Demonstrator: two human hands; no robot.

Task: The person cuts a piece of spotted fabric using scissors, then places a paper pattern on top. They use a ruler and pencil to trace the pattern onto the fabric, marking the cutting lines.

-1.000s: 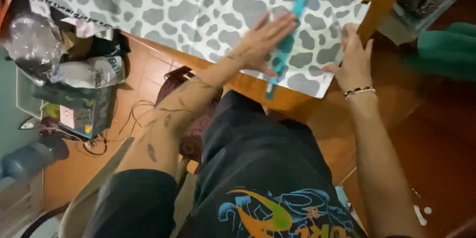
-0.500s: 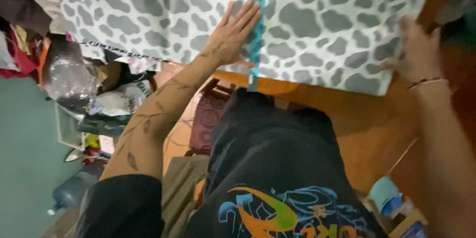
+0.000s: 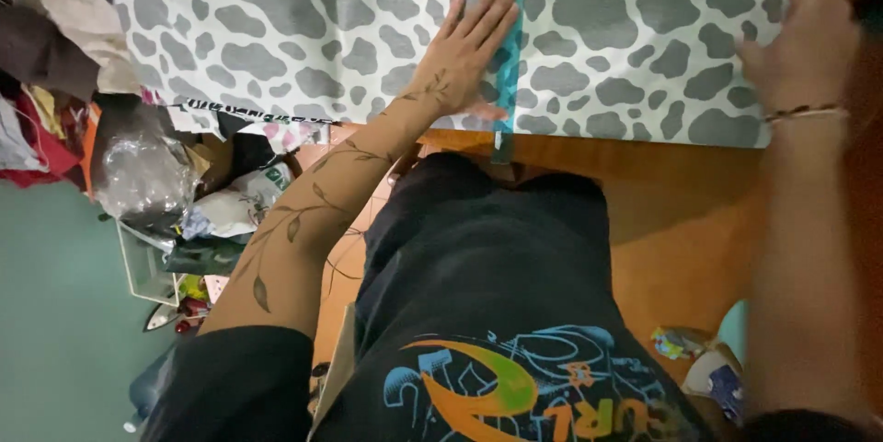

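A white sheet with grey cow-like patches (image 3: 303, 28) lies spread over a wooden table (image 3: 635, 161). A teal ruler-like strip (image 3: 511, 46) runs across the sheet toward the table's near edge. My left hand (image 3: 467, 51) lies flat on the sheet, fingers spread, touching the strip's left side. My right hand (image 3: 802, 42) rests at the sheet's right edge, fingers curled on it; a thin bracelet circles that wrist. My dark shirt with a coloured print fills the lower middle.
A heap of clothes, clear plastic bags (image 3: 143, 175) and boxes crowds the left side beside the table. A teal wall or floor (image 3: 55, 332) lies at lower left. Small coloured items (image 3: 694, 364) sit on the floor at lower right.
The view has swung right and down, so the sheet now fills the top. My left hand stays flat by the teal strip; my right hand has moved out to the sheet's right edge.
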